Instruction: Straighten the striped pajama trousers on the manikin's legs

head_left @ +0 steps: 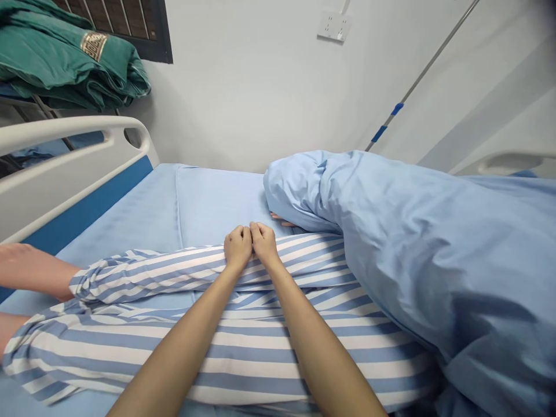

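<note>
My left hand (pixel 238 246) and my right hand (pixel 263 241) meet side by side, with fingers curled in, at the far leg of blue-and-white striped trousers (pixel 174 269). Both hands touch the trousers near the thigh. My palms face away, so whether any cloth is pinched in the curled fingers is hidden. The trousers are on a figure lying on the bed; I cannot tell whether it is a person or a manikin. Its bare lower legs (pixel 37 269) come out at the left. Light blue bedding (pixel 399 231) covers the upper part, and some fingers (pixel 282 219) show beneath its edge.
The figure lies on a light blue bed sheet (pixel 217 191). At the left stands a white and blue bed end board (pixel 78 159), with folded green cloth (pixel 69 63) behind it. A wall socket (pixel 334 26) and a thin metal pole (pixel 417 81) are at the back.
</note>
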